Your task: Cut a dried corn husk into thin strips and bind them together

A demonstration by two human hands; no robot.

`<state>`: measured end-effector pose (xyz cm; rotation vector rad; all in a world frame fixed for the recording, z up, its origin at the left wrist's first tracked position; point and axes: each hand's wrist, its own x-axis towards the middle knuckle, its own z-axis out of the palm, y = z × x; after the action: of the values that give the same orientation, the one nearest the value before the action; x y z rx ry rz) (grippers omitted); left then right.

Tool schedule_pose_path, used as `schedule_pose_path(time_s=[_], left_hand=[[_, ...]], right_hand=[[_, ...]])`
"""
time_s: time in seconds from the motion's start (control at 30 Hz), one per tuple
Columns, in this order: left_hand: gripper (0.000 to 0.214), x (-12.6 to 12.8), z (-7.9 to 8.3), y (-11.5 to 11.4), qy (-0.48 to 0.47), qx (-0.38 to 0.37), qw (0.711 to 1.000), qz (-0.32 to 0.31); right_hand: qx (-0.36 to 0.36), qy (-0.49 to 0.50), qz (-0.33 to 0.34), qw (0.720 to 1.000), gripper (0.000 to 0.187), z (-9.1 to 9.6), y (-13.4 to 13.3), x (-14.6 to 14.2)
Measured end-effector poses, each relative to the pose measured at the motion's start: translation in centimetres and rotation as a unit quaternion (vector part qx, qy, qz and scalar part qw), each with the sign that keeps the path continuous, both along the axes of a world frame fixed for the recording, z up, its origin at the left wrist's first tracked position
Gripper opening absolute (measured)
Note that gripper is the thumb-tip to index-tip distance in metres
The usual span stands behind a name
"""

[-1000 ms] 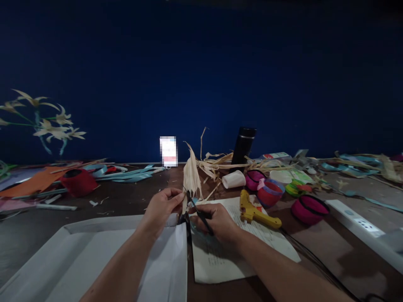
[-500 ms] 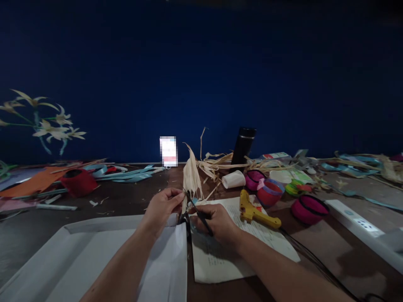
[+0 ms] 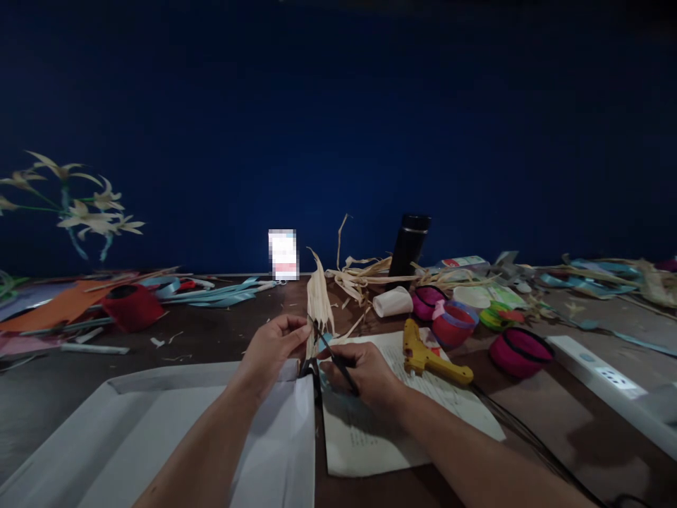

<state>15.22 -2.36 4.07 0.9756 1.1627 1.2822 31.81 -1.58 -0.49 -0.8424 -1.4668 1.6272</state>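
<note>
Dried husk (image 3: pixel 319 300) is standing upright near the middle of the table (image 3: pixel 211 339), its lower end sitting between the two hands. At far left, pale flowers (image 3: pixel 92 219) are rising on thin stems, and a red roll (image 3: pixel 132 308) is resting below them. White tray (image 3: pixel 204 368) is filling the lower left, its bare floor showing under the left forearm. Left hand (image 3: pixel 275 349) is pinching the husk between thumb and fingers. Right hand (image 3: pixel 370 370) is grasping dark scissors (image 3: pixel 345 370), whose blades are crossing near the husk's lower end; whether they are touching it, I cannot tell. Behind, a black bottle (image 3: pixel 410 247) is leaning with its cap on, hiding its contents. White cup (image 3: pixel 392 303) is lying on its side, its inside not readable. Yellow glue gun (image 3: pixel 434 363) is resting on printed paper (image 3: pixel 381 444), and a pink roll (image 3: pixel 521 354) is sitting farther right, beside a power strip (image 3: pixel 597 381).
</note>
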Motion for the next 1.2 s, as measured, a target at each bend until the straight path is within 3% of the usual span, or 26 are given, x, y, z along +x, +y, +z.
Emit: schedule_pose_path(time_s=[0.47, 1.2], left_hand=[[0.026, 0.0, 0.6, -0.3, 0.041, -0.015, 0.999, -0.025], [0.025, 0.0, 1.0, -0.5, 0.037, -0.03, 0.999, -0.018]], right_hand=[[-0.019, 0.0, 0.033, 0.999, 0.038, 0.6, -0.2, 0.1], [-0.017, -0.006, 0.021, 1.0, 0.035, 1.3, -0.2, 0.1]])
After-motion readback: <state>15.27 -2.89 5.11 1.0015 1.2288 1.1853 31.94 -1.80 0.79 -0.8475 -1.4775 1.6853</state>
